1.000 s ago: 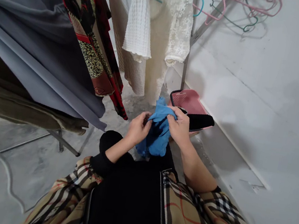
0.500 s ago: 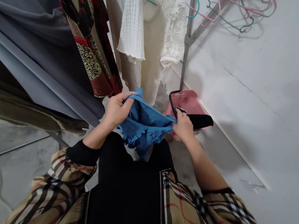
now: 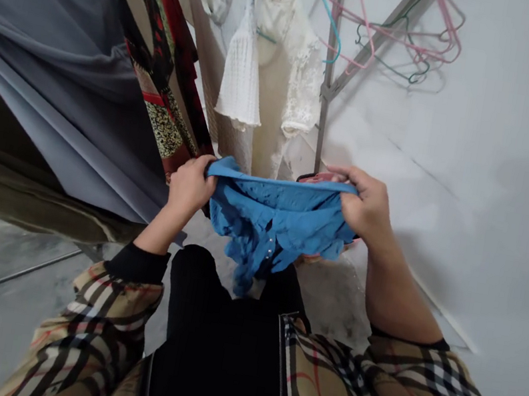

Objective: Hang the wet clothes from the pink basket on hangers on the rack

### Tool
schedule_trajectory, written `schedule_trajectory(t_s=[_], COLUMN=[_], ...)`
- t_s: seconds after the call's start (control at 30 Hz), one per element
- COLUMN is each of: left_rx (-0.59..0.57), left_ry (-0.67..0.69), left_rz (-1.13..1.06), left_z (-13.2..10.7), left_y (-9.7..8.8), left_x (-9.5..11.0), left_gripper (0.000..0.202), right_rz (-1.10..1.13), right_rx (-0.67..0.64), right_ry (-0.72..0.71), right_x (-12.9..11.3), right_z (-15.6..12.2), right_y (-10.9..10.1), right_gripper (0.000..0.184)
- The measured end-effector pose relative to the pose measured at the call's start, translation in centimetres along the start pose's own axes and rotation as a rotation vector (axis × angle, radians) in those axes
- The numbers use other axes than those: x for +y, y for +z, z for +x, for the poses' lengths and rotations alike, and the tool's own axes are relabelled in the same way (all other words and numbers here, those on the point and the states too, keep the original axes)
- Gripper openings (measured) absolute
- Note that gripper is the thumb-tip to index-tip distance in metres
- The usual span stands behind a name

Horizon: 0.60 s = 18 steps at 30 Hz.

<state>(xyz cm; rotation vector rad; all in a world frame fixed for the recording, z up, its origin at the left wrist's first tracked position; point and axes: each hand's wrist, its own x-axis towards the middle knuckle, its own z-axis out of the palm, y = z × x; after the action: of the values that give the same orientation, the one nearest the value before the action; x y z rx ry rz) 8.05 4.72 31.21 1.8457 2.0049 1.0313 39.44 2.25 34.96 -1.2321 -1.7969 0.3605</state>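
Observation:
A blue garment with ruffled edges and a short row of small shiny buttons, perhaps a blouse (image 3: 286, 218), is stretched sideways in front of my knees. My left hand (image 3: 190, 185) is closed on its left upper edge. At the opposite end, my right hand (image 3: 367, 205) grips the other corner, thumb toward me. Between the two hands the top edge runs taut and nearly straight, while the ruffled part hangs down in folds. Behind the cloth, the pink basket (image 3: 321, 178) is mostly hidden.
White lace clothes (image 3: 303, 86) and a red patterned garment (image 3: 160, 93) hang ahead. Large grey cloth (image 3: 55, 55) hangs at left. Pink and green hangers (image 3: 416, 48) dangle from a metal rack post (image 3: 321, 120) by the white wall (image 3: 503, 164).
My hands have moved apart, the right one outward and up, pulling the blue garment wide. It now covers most of the basket. The view has shifted slightly.

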Motion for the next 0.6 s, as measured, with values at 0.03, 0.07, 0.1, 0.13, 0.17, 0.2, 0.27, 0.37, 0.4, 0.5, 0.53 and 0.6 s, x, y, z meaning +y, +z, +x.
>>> schedule_trajectory(t_s=[0.03,0.07,0.1,0.13,0.17,0.2,0.27,0.37,0.4,0.5,0.53,0.6], left_rx=[-0.040,-0.096,-0.157,-0.212,-0.261,-0.308,-0.395,-0.435,-0.413,-0.377,-0.415,-0.540], left_ry=[-0.093,-0.193,-0.285,-0.361,-0.417,-0.449,-0.465,-0.316,-0.219,0.029,0.063,0.049], left_rz=[-0.209,-0.432,-0.648,-0.837,-0.986,-1.092,-1.192,-1.036,-0.897,-0.477,-0.426,-0.500], left_z=[0.2,0.4,0.4,0.4,0.4,0.2,-0.2,-1.0,-1.2,-1.8,-1.9,-2.1], left_y=[0.0,0.0,0.1,0.1,0.0,-0.1,-0.4,-1.1,-1.2,-1.2,-1.2,-1.1], left_x=[0.1,0.4,0.8,1.4,2.1,2.7,3.8,3.9,3.6,2.6,2.3,2.3], left_gripper=[0.040,0.040,0.040,0.040,0.041,0.042,0.040,0.035,0.033,0.019,0.013,0.011], right_rz=[-0.022,-0.042,-0.063,-0.088,-0.117,-0.149,-0.211,-0.277,-0.291,-0.295,-0.279,-0.226], right_rx=[-0.010,-0.031,-0.061,-0.097,-0.140,-0.194,-0.338,-0.575,-0.647,-0.872,-0.947,-1.033], right_ry=[-0.006,-0.007,-0.003,0.004,0.011,0.019,0.039,0.059,0.064,0.087,0.092,0.086], right_x=[0.0,0.0,0.1,0.3,0.5,0.8,1.4,2.7,3.2,4.7,5.1,5.4], right_z=[-0.2,-0.3,-0.4,-0.5,-0.4,-0.4,-0.1,0.5,0.8,1.9,2.5,4.2], right_y=[0.0,0.0,0.0,0.0,0.0,-0.1,-0.2,-0.3,-0.3,-0.3,-0.4,-0.8], right_gripper=[0.049,0.049,0.049,0.050,0.050,0.051,0.052,0.051,0.050,0.043,0.039,0.033])
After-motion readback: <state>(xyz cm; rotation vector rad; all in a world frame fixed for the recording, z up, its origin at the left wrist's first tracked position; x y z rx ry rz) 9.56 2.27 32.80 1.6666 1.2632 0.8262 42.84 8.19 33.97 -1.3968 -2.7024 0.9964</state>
